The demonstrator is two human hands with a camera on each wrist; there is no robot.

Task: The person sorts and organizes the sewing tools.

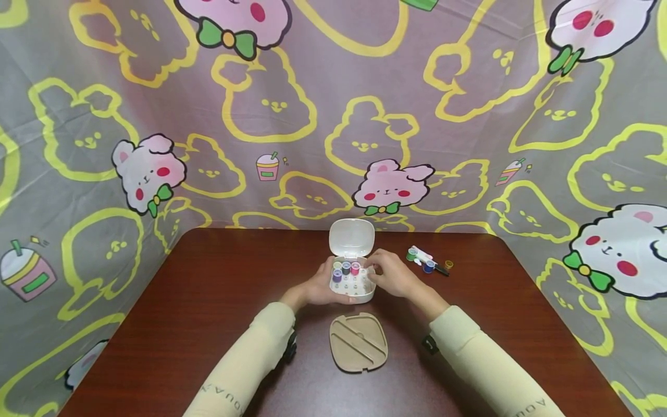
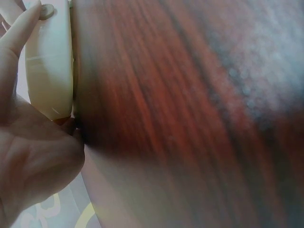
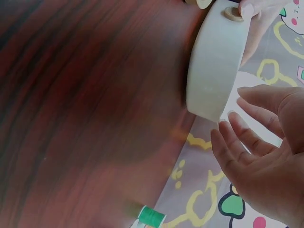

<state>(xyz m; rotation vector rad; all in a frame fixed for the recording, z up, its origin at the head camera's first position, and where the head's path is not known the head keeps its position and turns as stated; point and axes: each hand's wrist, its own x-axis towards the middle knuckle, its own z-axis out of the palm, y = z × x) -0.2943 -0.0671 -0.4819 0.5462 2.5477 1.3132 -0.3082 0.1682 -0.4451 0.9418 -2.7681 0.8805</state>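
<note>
My left hand (image 1: 319, 287) grips the left side of an open white sewing box (image 1: 363, 298), its fingers against the wall. In the left wrist view a round button (image 2: 46, 11) shows on the box's front wall. Inside, several thread spools, among them a purple spool (image 1: 337, 276) and a red spool (image 1: 355, 268), stand on a tray with small pegs. My right hand (image 1: 392, 274) reaches over the box's right side with bent fingers. In the right wrist view its thumb and index fingertips are close together by the rim; whether something small lies between them is hidden.
A beige divider lid (image 1: 359, 343) lies nearer me on the brown table (image 1: 219, 278). Right of the box lie a green spool (image 1: 411, 255), a blue spool (image 1: 428, 266), a black-tipped item (image 1: 442, 270) and a small yellow ring (image 1: 449, 264). A patterned curtain (image 1: 312, 116) surrounds the table.
</note>
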